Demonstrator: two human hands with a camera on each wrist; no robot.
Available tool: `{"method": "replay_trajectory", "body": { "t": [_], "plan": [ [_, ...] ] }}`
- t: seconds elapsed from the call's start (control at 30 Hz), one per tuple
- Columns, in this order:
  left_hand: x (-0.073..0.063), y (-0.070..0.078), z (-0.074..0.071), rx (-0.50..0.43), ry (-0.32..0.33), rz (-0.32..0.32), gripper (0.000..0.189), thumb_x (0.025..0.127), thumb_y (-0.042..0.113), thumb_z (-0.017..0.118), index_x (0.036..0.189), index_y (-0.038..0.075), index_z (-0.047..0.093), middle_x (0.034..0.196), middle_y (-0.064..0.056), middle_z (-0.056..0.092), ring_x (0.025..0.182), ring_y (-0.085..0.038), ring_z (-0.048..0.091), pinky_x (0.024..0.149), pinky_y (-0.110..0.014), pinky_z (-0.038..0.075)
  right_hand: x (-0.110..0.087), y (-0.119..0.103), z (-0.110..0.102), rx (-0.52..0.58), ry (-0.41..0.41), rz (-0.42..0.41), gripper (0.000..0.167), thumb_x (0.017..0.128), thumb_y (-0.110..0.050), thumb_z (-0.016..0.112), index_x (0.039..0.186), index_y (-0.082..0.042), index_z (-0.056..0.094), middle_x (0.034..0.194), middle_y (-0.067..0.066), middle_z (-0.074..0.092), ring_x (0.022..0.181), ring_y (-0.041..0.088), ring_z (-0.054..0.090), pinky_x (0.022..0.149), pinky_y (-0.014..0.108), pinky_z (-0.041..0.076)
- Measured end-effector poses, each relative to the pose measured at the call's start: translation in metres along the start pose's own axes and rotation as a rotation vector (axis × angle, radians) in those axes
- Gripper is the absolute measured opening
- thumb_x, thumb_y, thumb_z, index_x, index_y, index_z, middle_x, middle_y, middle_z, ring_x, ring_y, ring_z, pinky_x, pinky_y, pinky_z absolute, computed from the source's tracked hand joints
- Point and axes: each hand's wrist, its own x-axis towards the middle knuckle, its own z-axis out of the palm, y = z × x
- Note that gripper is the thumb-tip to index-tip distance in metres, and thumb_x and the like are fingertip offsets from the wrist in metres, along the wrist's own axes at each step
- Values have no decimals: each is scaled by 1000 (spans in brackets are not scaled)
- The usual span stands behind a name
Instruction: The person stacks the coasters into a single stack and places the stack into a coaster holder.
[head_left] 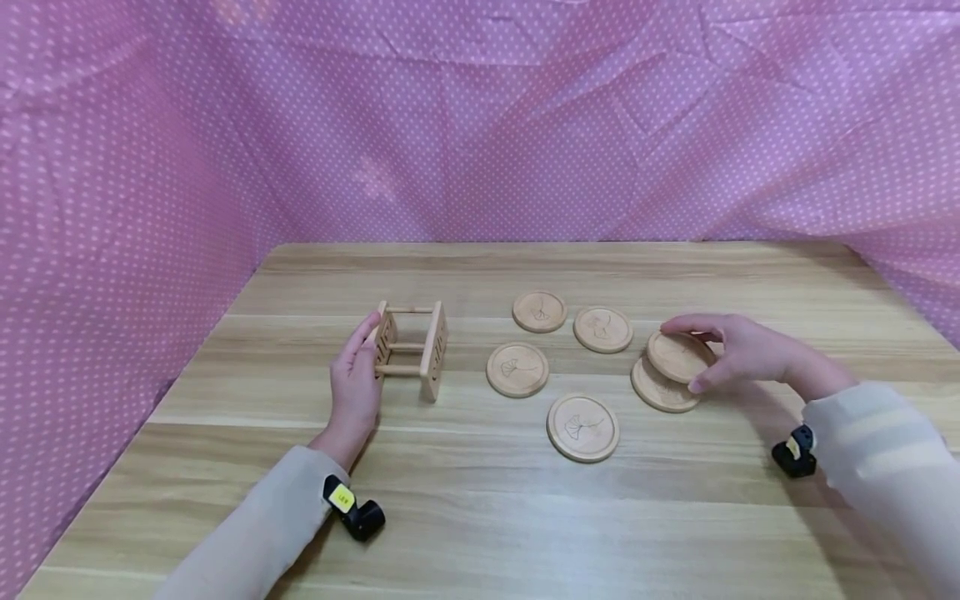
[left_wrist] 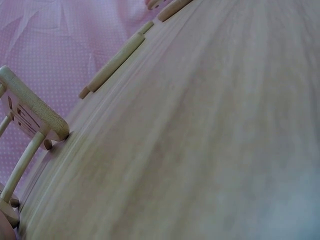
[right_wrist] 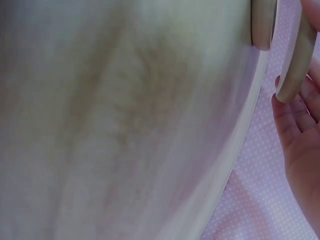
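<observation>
My right hand (head_left: pixel 750 354) pinches a round wooden coaster (head_left: pixel 681 357) by its edges, thumb on the near side and fingers on the far side. Tilted, it overlaps a second coaster (head_left: pixel 660 390) lying beneath it on the table. In the right wrist view the held coaster (right_wrist: pixel 296 62) shows edge-on between thumb and fingers. On the left, my left hand (head_left: pixel 355 392) holds the outer side panel of a small wooden coaster rack (head_left: pixel 433 350), which has two cut-out panels joined by thin rods. The left wrist view catches part of that rack (left_wrist: pixel 37 107).
Between the hands several more coasters lie flat: one at the back (head_left: pixel 539 312), one beside it (head_left: pixel 603 329), one nearer the rack (head_left: pixel 517 369) and one closest to me (head_left: pixel 582 427), with leaf line drawings. A pink dotted cloth (head_left: pixel 480 125) hangs behind the wooden table (head_left: pixel 465 517).
</observation>
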Motion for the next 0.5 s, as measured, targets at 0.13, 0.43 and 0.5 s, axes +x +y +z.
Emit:
{"method": "replay_trajectory", "body": {
  "t": [0.13, 0.43, 0.5],
  "plan": [
    [0, 0, 0, -1, -4, -6, 41, 100, 14, 31, 137, 20, 46, 145, 6, 39, 122, -9, 41, 97, -31, 36, 0, -4, 4, 20, -26, -29, 76, 59, -21, 85, 127, -7, 54, 128, 11, 56, 110, -12, 39, 93, 11, 32],
    [0, 1, 0, 11, 15, -16, 41, 99, 14, 32, 138, 17, 46, 141, 12, 42, 102, -3, 46, 87, -22, 40, 0, -14, 11, 35, -114, -37, 79, 56, -24, 85, 128, -12, 54, 132, 8, 54, 119, -3, 40, 98, 9, 26],
    [0, 1, 1, 10, 12, -14, 41, 99, 14, 32, 138, 17, 45, 142, 11, 42, 103, -2, 46, 88, -22, 39, 1, -15, 12, 25, -136, -10, 80, 55, -24, 85, 128, -15, 54, 133, 5, 53, 122, 8, 42, 102, 17, 27]
  ]
}}
